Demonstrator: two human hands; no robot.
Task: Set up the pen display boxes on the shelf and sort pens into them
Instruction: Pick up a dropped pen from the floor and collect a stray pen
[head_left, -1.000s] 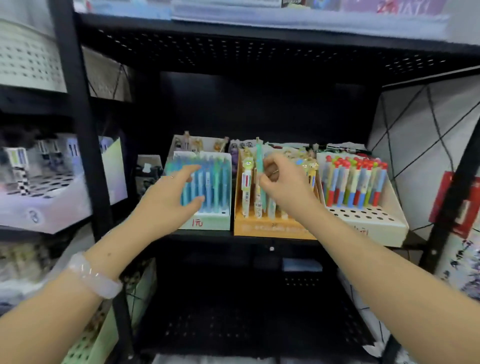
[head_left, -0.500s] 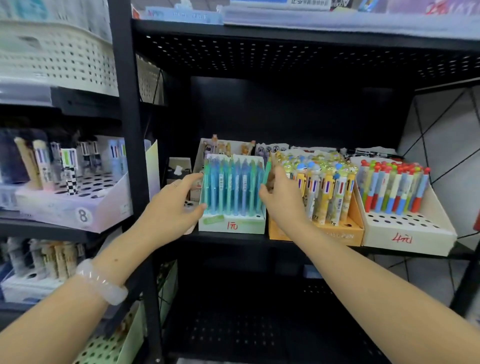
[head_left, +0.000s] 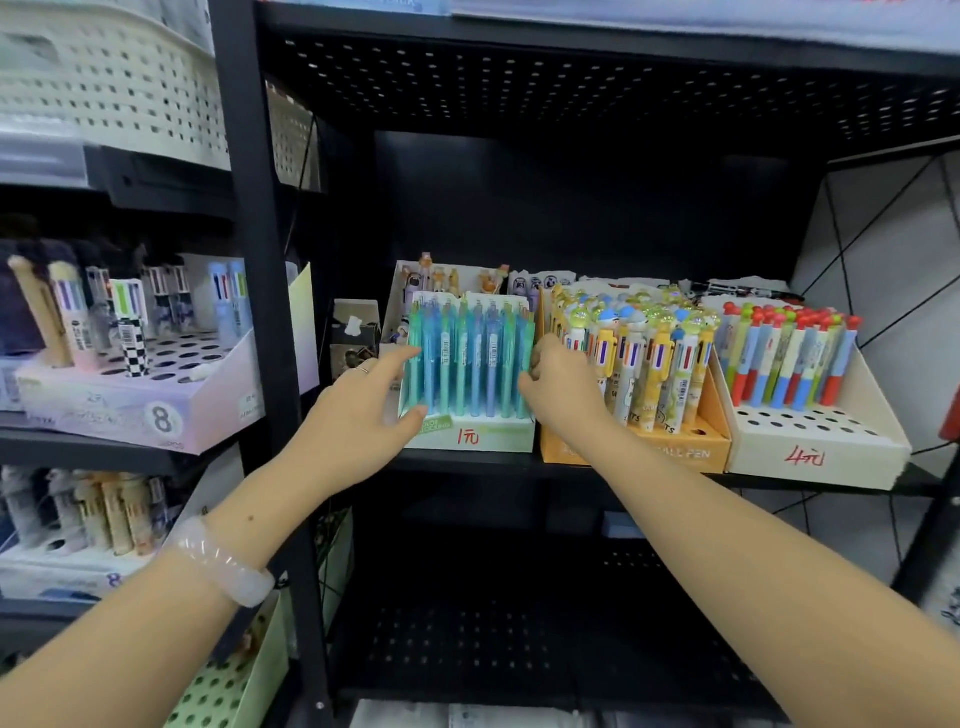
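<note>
A white display box (head_left: 493, 436) marked with a red price stands on the black shelf (head_left: 467, 464), filled with blue and green pens (head_left: 467, 358). My left hand (head_left: 358, 415) touches the box's left side, thumb on its front corner and index finger along the outer pens. My right hand (head_left: 561, 389) has its fingers curled round a teal pen at the right end of that row. Right of it stand an orange box (head_left: 675, 452) of cartoon-topped multicolour pens (head_left: 654, 358) and a white box (head_left: 810, 457) of red-capped pens (head_left: 789, 358).
More pen boxes stand behind the front row. A black upright post (head_left: 254, 260) divides this bay from the left one, which holds a box marked 8 (head_left: 156, 415) and a white basket (head_left: 104, 78) above. The lower perforated shelf (head_left: 519, 649) is dark.
My right hand carried a teal pen from over the orange box leftward to the right end of the blue-green row. My left hand closed in on the box's left side.
</note>
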